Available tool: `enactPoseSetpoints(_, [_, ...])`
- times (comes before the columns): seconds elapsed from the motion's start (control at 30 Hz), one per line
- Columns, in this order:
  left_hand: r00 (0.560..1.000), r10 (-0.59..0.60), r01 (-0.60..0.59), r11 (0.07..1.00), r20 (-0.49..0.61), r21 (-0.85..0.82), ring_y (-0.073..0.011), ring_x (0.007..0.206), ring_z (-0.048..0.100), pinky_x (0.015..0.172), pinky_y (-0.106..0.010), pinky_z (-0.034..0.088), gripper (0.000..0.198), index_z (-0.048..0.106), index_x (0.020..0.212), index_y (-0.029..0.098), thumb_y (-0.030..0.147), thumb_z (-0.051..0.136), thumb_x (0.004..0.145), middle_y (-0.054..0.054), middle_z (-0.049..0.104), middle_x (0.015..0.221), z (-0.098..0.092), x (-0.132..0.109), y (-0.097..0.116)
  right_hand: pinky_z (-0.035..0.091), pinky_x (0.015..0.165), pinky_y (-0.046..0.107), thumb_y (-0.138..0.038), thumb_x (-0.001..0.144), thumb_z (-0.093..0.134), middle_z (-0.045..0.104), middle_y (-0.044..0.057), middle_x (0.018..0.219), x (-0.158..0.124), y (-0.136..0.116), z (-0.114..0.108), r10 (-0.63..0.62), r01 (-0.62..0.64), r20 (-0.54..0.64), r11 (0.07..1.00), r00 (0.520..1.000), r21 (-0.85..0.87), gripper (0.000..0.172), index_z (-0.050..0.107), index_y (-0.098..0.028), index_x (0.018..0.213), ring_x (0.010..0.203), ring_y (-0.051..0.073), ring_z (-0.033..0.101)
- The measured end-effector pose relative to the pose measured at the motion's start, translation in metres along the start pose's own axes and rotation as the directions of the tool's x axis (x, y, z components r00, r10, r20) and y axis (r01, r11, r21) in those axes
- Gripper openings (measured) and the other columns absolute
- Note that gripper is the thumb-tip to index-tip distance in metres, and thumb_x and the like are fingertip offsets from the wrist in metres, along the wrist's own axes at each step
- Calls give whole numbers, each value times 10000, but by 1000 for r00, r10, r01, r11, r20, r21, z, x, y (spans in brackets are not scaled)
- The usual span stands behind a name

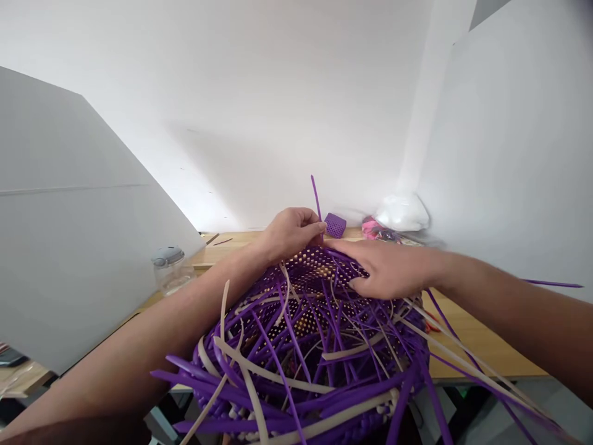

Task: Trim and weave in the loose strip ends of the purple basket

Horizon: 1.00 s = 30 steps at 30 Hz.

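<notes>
A purple and cream woven plastic basket [306, 309] fills the lower middle, many loose strip ends sticking out of its mouth. At its far rim, my left hand [296, 232] is closed in a pinch on a thin purple strip [316, 194] whose free end points upward. My right hand [389, 266] wraps over the far right part of the rim, thumb inside the basket and index finger reaching toward the pinched strip. Its other fingers are hidden behind the weave. Long cream and purple strips [482, 371] trail off to the lower right, beneath my right forearm.
The basket rests against a wooden table [477, 346]. Behind it are a small purple woven piece [335, 225], a pink bundle [372, 228] and a white plastic bag [402, 212]. A clear jar with a grey lid [169, 266] stands left. Grey panels [69, 247] flank both sides.
</notes>
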<state>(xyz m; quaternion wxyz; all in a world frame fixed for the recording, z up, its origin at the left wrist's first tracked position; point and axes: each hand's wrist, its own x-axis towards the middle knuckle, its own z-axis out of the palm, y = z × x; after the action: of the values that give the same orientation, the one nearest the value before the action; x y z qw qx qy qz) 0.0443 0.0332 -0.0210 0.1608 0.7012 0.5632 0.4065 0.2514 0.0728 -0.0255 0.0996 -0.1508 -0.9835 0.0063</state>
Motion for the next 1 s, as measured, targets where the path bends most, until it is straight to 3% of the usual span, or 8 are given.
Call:
enactPoseSetpoints(0.1, [1000, 14, -14, 999, -16, 43, -143, 689, 609, 684, -302, 452, 226, 646, 735, 178, 334, 583, 885, -43, 714, 756, 0, -2, 3, 544, 769, 316, -228, 816, 554, 688, 87, 1235, 10, -3, -13, 88, -92, 44, 991, 995, 102, 430, 627, -212, 1240, 1009, 224, 682])
enactPoseSetpoints(0.23, [999, 22, -21, 999, -34, 33, -133, 668, 596, 647, -286, 438, 197, 632, 754, 181, 331, 597, 876, -30, 699, 734, 0, -3, 4, 476, 601, 341, -466, 896, 511, 734, 113, 859, 31, -20, 3, 323, -338, -181, 939, 929, -57, 370, 712, -172, 997, 733, 242, 679])
enactPoseSetpoints(0.37, [999, 25, -22, 998, -43, 65, -132, 656, 593, 661, -291, 451, 219, 616, 738, 190, 344, 577, 889, -33, 714, 746, -1, -5, 1, 425, 605, 344, -232, 872, 526, 719, 127, 813, 35, -22, 20, 261, -311, -202, 907, 944, -285, 222, 709, -154, 970, 733, 248, 661])
enactPoseSetpoints(0.6, [990, 137, -136, 990, -19, 35, -136, 720, 636, 707, -288, 474, 135, 634, 799, 179, 286, 604, 876, -29, 717, 757, 3, -7, 9, 425, 592, 314, -85, 853, 470, 691, 84, 758, 13, -4, 14, 192, -214, -116, 949, 975, -232, 241, 694, -174, 859, 624, 165, 601])
enactPoseSetpoints(0.7, [958, 276, -282, 955, 76, 92, -124, 725, 614, 689, -274, 463, 67, 689, 806, 181, 247, 678, 811, -12, 714, 772, 5, -4, 20, 421, 588, 303, -112, 889, 457, 692, 91, 792, 15, 0, 12, 179, -194, -76, 940, 981, -281, 246, 689, -167, 830, 651, 163, 601])
enactPoseSetpoints(0.77, [934, 287, -301, 953, 213, 37, -117, 708, 605, 677, -266, 467, 63, 704, 769, 179, 238, 726, 765, -7, 708, 751, 3, 1, 26, 412, 579, 309, -160, 925, 440, 692, 93, 803, 16, 3, 9, 168, -174, -46, 940, 985, -294, 268, 684, -170, 813, 655, 170, 593])
enactPoseSetpoints(0.9, [869, 201, -141, 977, 452, -162, -107, 633, 591, 612, -256, 464, 116, 703, 754, 183, 279, 767, 735, -6, 689, 702, -3, 9, 38, 427, 576, 310, -222, 937, 438, 702, 76, 811, 13, 11, 6, 175, -173, 0, 976, 985, -132, 267, 693, -189, 867, 646, 175, 591])
enactPoseSetpoints(1.0, [859, 185, -89, 972, 478, -216, -115, 616, 599, 589, -262, 456, 127, 709, 755, 195, 313, 757, 758, -8, 683, 672, -2, 7, 44, 480, 646, 296, -179, 917, 454, 731, 62, 920, 11, 18, 9, 52, -52, -32, 999, 998, -13, 254, 706, -207, 912, 729, 166, 632])
